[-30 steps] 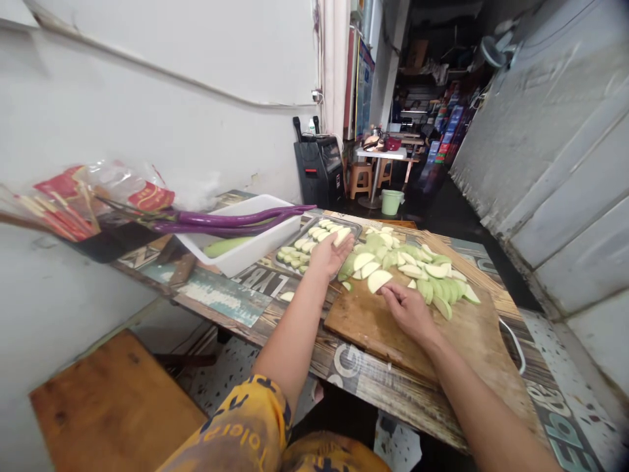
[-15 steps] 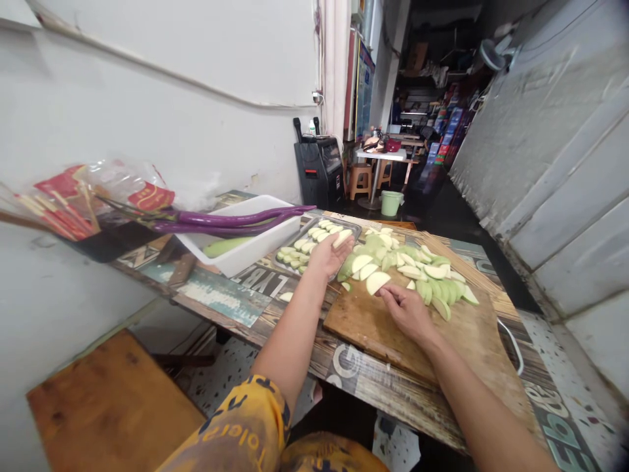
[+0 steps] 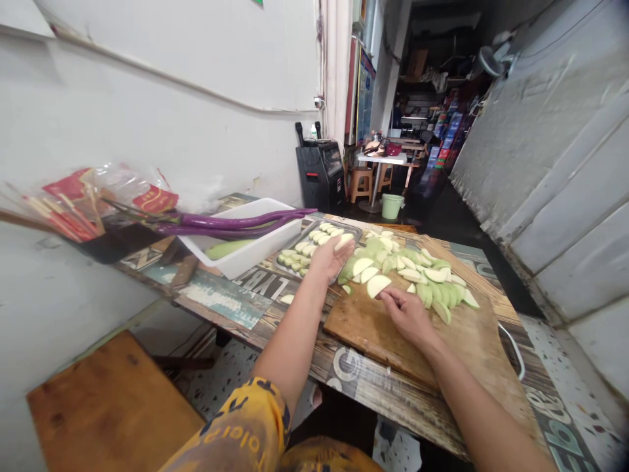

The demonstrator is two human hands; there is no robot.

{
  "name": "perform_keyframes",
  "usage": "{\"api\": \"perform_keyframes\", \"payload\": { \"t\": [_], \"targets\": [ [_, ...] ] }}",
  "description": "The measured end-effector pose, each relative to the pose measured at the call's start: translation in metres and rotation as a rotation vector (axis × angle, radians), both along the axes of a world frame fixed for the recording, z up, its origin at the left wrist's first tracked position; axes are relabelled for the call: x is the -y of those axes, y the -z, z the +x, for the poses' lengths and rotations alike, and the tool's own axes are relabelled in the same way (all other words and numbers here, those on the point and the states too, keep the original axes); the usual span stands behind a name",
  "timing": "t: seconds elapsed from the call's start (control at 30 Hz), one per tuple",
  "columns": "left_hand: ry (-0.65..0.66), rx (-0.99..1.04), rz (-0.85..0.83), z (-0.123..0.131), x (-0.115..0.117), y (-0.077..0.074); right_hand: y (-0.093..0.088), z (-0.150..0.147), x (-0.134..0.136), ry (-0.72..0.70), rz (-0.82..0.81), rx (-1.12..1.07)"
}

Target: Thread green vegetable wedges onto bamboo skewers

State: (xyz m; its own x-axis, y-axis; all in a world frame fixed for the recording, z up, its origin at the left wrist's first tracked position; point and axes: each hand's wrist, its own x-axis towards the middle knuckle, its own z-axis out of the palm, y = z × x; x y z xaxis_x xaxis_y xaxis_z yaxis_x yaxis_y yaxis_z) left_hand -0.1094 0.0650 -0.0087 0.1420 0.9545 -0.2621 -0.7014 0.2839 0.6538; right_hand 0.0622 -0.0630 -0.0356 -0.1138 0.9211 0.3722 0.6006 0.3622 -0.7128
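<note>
A heap of pale green vegetable slices (image 3: 413,269) lies across the far part of a wooden cutting board (image 3: 373,328). My left hand (image 3: 328,257) reaches past the board's left corner and grips a single slice (image 3: 343,240) at the edge of a metal tray (image 3: 293,269) that holds several more slices. My right hand (image 3: 407,313) rests on the board with its fingers bent, fingertips touching a white half-round slice (image 3: 377,284) at the near side of the heap.
A white tub (image 3: 246,249) holding a green vegetable stands left of the tray, with long purple eggplants (image 3: 230,221) laid over it. Packets and sticks (image 3: 83,203) sit at the far left. A wooden stool (image 3: 108,406) is below the table's edge. A black speaker (image 3: 320,172) stands beyond.
The view has shifted slightly. Both hands stay almost where they were; the right hand has slid a little left along the board.
</note>
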Motion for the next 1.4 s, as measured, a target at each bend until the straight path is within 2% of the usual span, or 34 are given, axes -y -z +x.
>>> {"api": "perform_keyframes", "payload": {
  "t": [0.53,0.87,1.03,1.23,1.3,1.4],
  "targets": [
    [-0.034,-0.027,0.000,0.000,-0.001,0.000,-0.001,0.001,0.000,0.002,0.011,0.020],
    [-0.054,-0.065,0.014,0.003,0.006,-0.006,-0.002,0.000,0.000,0.010,0.011,0.021],
    [-0.061,-0.182,0.056,0.004,0.006,-0.005,-0.003,0.000,0.000,0.005,0.013,0.038],
    [-0.025,-0.326,0.110,0.004,0.000,0.005,0.000,0.001,-0.001,0.001,-0.015,0.046],
    [-0.015,-0.293,0.113,0.005,0.000,0.007,0.001,0.001,-0.001,-0.009,-0.013,0.039],
    [-0.036,-0.141,0.118,0.008,0.000,0.008,-0.001,0.000,0.000,-0.018,-0.013,0.045]
  ]
}}
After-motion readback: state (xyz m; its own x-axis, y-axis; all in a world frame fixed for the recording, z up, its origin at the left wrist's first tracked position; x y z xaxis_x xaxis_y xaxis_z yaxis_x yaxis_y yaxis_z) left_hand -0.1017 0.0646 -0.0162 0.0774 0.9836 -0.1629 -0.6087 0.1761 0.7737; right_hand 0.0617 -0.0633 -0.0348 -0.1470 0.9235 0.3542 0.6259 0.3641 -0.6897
